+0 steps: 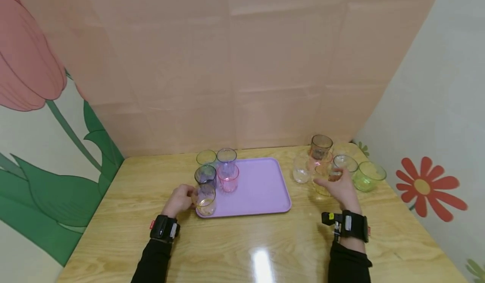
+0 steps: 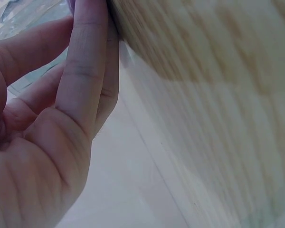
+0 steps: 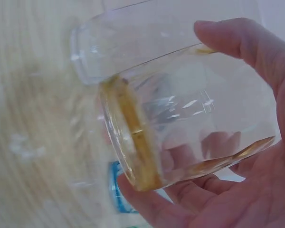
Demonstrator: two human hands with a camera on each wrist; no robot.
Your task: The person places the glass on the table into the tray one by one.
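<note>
My left hand [image 1: 181,199] is at the front left corner of a lilac tray [image 1: 261,186], close beside a pale amber glass [image 1: 206,205] there. The left wrist view shows its long fingers [image 2: 80,71] nearly straight and touching the tray's edge; any contact with the glass is unclear. My right hand [image 1: 344,190] grips a yellow glass [image 1: 321,189] on the table, thumb on one side and fingers [image 3: 152,204] on the other. On the tray's left half stand a dark glass [image 1: 206,176], a pink glass [image 1: 229,182], a bluish glass [image 1: 226,156] and a greenish glass [image 1: 206,158].
Right of the tray, close around my right hand, are a clear glass [image 1: 301,172], a dark-rimmed glass [image 1: 321,143], a grey-rimmed glass [image 1: 345,161] and a green glass [image 1: 366,177]. A paper-covered wall [image 1: 235,85] rises behind the wooden table [image 1: 235,245].
</note>
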